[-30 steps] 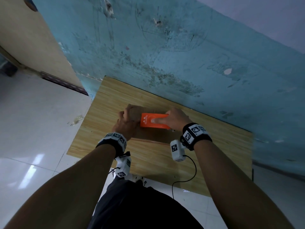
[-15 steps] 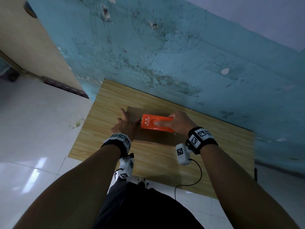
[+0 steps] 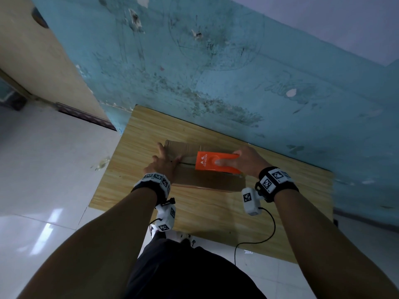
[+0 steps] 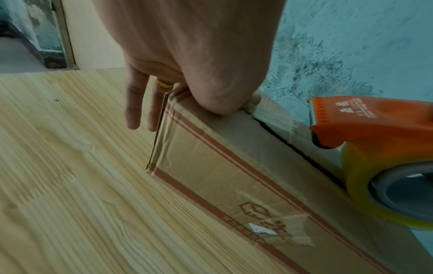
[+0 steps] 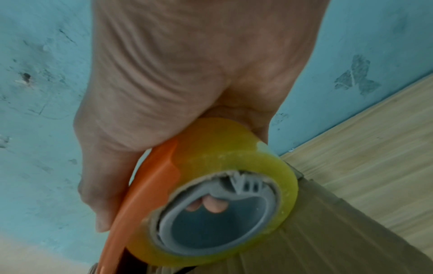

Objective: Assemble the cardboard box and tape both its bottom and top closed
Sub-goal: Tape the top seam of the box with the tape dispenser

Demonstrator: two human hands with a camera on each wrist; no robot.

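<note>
A brown cardboard box (image 3: 205, 180) lies on the wooden table (image 3: 216, 212), its top flaps folded shut. My left hand (image 3: 164, 162) rests on the box's left end; in the left wrist view two straight fingers (image 4: 133, 103) hang down past the box (image 4: 211, 166) and the thumb presses on top. My right hand (image 3: 248, 160) grips an orange tape dispenser (image 3: 216, 162) standing on the top seam. Clear tape (image 4: 276, 115) runs along the seam from the thumb to the dispenser (image 4: 363, 118). The right wrist view shows the yellowish tape roll (image 5: 222, 148) under my right hand (image 5: 175, 74).
The table stands against a stained blue wall (image 3: 216, 83). White floor tiles (image 3: 43, 169) lie to the left, with a beige door (image 3: 43, 72) beyond. A black cable (image 3: 267, 229) hangs from the right wrist camera over the table's near edge.
The dispenser has drawn rightwards along the seam, away from my left hand. My left hand has shifted from the box top to its left end, baring more cardboard.
</note>
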